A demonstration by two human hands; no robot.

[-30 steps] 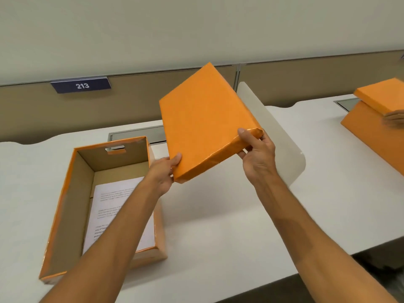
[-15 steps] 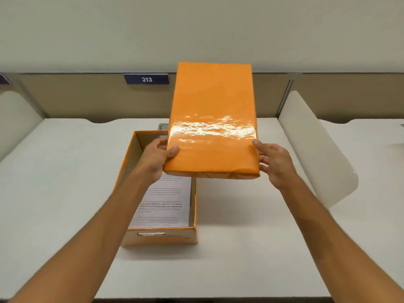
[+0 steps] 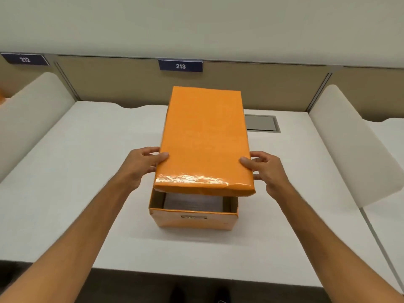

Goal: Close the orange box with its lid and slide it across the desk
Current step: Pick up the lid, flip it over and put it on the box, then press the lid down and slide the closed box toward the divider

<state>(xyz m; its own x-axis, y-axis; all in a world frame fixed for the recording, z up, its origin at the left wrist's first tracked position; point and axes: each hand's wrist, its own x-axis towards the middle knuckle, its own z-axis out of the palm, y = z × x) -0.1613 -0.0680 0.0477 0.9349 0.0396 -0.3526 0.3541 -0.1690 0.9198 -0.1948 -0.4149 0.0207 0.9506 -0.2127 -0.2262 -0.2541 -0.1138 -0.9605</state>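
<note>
White surface (image 3: 65, 162) in a partitioned cubicle, flanked by curved white dividers (image 3: 349, 149); navy plates on the tan back panel are reading "213" (image 3: 180, 66) and "212" (image 3: 25, 59). I am gripping the orange lid (image 3: 204, 136) with my left hand (image 3: 142, 165) and right hand (image 3: 264, 169), holding it over the orange box (image 3: 192, 219), whose near end is showing paper (image 3: 192, 201).

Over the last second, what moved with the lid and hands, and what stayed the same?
The lid swung from tilted, right of the box, to nearly level above it, near edge not yet seated. Left hand and right hand kept gripping its sides. Box and papers unchanged.
</note>
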